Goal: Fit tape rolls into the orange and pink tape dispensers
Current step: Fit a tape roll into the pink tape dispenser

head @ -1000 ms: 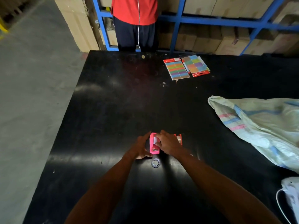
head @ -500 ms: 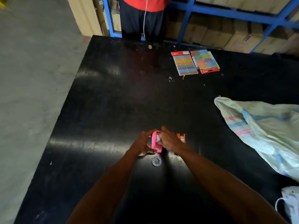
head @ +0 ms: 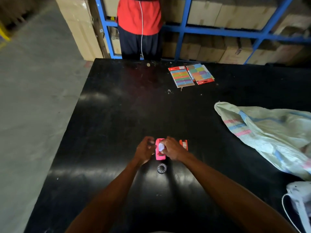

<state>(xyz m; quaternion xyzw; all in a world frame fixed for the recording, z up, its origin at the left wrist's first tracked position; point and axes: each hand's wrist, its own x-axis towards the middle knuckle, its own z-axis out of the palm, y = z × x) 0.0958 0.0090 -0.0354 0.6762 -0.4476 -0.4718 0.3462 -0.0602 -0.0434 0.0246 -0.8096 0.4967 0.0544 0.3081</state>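
Note:
A pink tape dispenser stands on the black table between my hands. My right hand grips its right side, with a pale tape roll showing at its fingertips in the dispenser's top. My left hand is curled at the dispenser's left side, touching it. An orange tape dispenser with a clear roll sits just behind my right hand, partly hidden. A loose tape roll lies flat on the table right below the pink dispenser.
Two packs of coloured sticky tabs lie at the far side. A large woven sack covers the right of the table, with a white bag below it. A person in a red top stands at the far edge before blue shelving.
The camera tilted up and down between frames. My hands stay on the pink dispenser; my left fingers have loosened a little from its side and the pale roll shows more clearly in its top.

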